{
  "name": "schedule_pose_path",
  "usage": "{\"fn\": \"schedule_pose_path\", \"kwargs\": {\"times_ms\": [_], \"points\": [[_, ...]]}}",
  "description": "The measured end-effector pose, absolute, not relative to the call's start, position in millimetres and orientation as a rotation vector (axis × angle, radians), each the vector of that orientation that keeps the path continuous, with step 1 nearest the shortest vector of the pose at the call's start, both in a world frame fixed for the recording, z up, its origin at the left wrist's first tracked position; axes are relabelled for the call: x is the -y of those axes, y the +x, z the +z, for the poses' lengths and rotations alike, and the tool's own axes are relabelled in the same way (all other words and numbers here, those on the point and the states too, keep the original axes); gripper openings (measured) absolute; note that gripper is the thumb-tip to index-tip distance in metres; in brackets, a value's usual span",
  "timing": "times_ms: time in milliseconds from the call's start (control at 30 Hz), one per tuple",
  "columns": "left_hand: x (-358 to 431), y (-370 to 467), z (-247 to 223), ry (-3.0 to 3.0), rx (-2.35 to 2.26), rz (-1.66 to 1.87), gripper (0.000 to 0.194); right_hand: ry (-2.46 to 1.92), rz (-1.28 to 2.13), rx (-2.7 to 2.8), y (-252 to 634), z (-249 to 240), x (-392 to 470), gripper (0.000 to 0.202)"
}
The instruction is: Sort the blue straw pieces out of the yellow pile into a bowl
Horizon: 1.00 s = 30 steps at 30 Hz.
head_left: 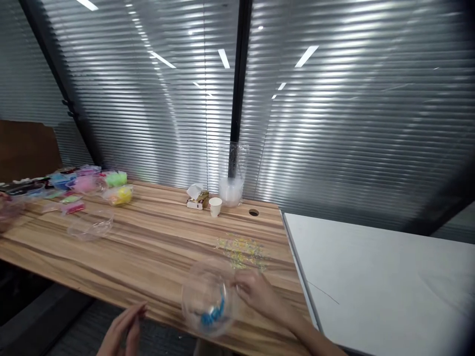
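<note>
My right hand (254, 291) pinches the rim of a clear round plastic bowl (191, 296), which is smeared by motion and looks tilted. Inside the bowl, blue pieces (213, 314) lie low toward the near side; they are too blurred to name. My left hand (124, 329) is at the table's near edge, left of the bowl and apart from it. Its fingers are stretched out, with nothing in them. Just beyond my right hand, small yellow and pale bits (243, 249) are scattered on the wooden table (163, 252).
Another clear plastic container (91, 226) sits on the left. Colourful bags and bowls (85, 184) crowd the far left, with part of a person's hand (5, 212) there. Tissues (196, 195), a paper cup (215, 206) and stacked clear bowls (230, 190) stand at the back. A white table (378, 277) adjoins right.
</note>
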<state>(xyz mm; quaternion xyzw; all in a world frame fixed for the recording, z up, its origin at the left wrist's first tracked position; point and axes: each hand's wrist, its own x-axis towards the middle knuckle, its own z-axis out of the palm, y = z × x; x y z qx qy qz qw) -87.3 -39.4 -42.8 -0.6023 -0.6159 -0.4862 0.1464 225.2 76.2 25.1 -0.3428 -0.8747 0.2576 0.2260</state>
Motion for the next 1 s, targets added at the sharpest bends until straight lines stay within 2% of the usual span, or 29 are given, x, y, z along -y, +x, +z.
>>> {"fn": "schedule_pose_path", "kwargs": {"times_ms": [67, 167, 333, 467, 1000], "points": [[3, -89, -48, -1.768, 1.889, -1.359, 0.033, -1.024, 0.687, 2.352, 211, 21, -105, 0.028], [-41, -94, -64, -1.921, 1.933, -1.226, 0.047, -1.088, 0.678, 2.351, 185, 16, -141, 0.035], [-59, -102, -84, -2.104, 1.893, -0.984, 0.036, -1.143, 0.582, 2.377, 145, 15, -185, 0.041], [-53, -96, -84, -2.06, 1.909, -0.878, 0.034, -1.148, 0.647, 2.435, 113, 11, -205, 0.032], [-50, -81, -65, -2.051, 1.946, -0.916, 0.024, -0.861, 0.835, 2.472, -119, 16, -178, 0.027]]}}
